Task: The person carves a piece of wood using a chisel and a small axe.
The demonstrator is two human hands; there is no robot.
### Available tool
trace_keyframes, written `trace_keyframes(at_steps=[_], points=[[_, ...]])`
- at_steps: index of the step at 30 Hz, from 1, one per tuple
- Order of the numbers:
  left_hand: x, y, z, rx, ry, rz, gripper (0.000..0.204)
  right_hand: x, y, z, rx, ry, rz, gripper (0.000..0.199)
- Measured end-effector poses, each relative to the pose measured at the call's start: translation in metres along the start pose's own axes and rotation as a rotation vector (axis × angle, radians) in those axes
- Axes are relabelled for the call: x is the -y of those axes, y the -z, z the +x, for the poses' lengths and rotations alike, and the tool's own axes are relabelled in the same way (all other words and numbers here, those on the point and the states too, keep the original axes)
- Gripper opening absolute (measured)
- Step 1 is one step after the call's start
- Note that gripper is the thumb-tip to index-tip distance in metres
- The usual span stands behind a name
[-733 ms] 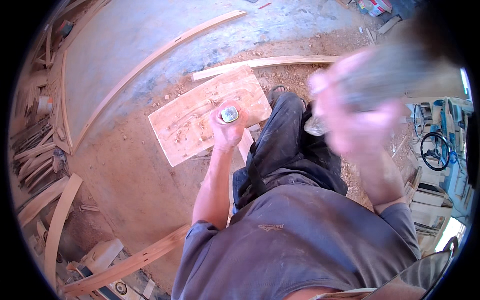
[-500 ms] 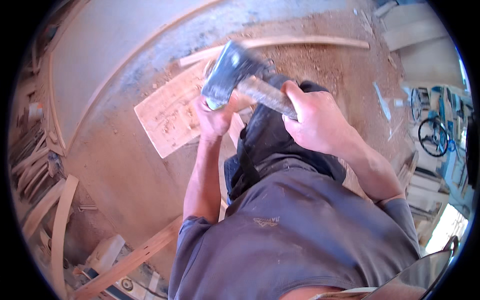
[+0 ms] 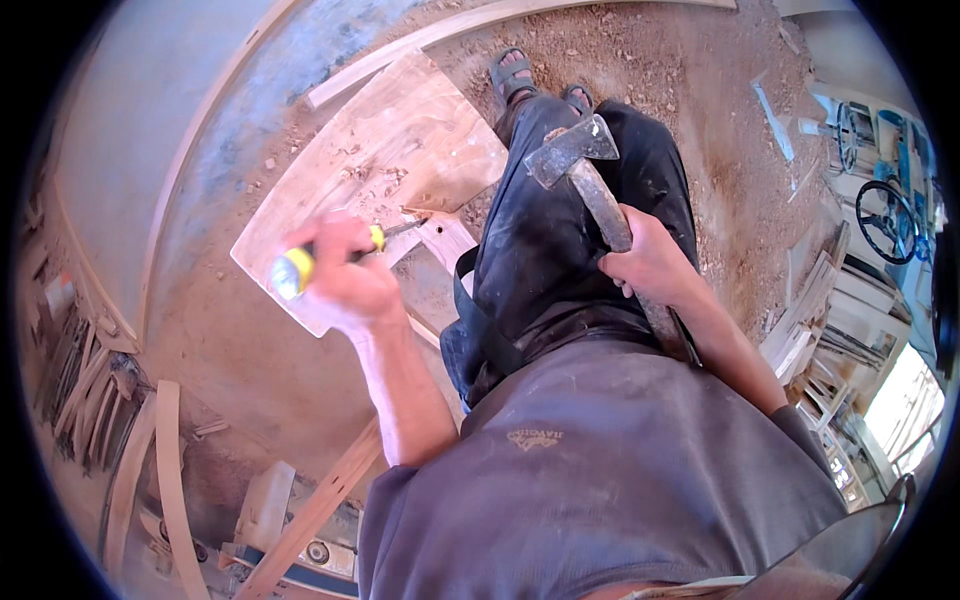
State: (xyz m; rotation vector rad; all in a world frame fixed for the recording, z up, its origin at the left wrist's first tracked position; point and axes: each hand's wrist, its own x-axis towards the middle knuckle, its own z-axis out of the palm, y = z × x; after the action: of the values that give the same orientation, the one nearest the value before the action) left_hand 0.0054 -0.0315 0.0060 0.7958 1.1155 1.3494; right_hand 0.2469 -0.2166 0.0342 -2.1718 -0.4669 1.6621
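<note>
My left hand point(image 3: 350, 275), smeared by motion, is closed round the yellow-and-black handle of a chisel point(image 3: 293, 272). The chisel's thin metal blade points right, its tip close to a narrow piece of wood point(image 3: 447, 240) with a dark round hole. Under that hand lies a broad wooden board point(image 3: 410, 125) with chips scattered on it. My right hand point(image 3: 655, 258) grips the wooden handle of a hatchet point(image 3: 570, 152) partway along. The hatchet's worn metal head is above my dark trousers, and the handle's lower end reaches toward my waist.
A long wooden strip point(image 3: 440, 35) lies beyond the board on chip-strewn ground. At the lower left are curved wooden pieces point(image 3: 172, 490) and a slanting beam point(image 3: 315, 515). A black steering wheel point(image 3: 887, 222) and stacked pieces stand at the right.
The hatchet has come down from over my left hand toward my lap, its head turned. My left hand has moved left and nearer with the chisel, whose yellow handle now shows.
</note>
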Motion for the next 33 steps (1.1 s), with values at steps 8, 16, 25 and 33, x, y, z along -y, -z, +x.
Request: trace_keyframes(at_steps=[8,16,25,33], points=[[-0.019,-0.007,0.01,0.395,-0.235,-0.106,0.02,0.022,-0.001,0.024,0.078,0.089,-0.126,0.035],[0.008,0.006,0.002,0.4,-0.149,0.09,0.019,0.029,-0.008,0.028,0.01,0.28,-0.247,0.034],[0.016,-0.005,-0.022,0.527,-0.256,0.274,0.018,0.112,-0.003,-0.021,-0.262,0.737,0.13,0.034],[0.035,0.026,-0.023,0.546,-0.472,0.545,0.005,0.123,-0.009,-0.05,-0.016,1.027,-0.918,0.024]])
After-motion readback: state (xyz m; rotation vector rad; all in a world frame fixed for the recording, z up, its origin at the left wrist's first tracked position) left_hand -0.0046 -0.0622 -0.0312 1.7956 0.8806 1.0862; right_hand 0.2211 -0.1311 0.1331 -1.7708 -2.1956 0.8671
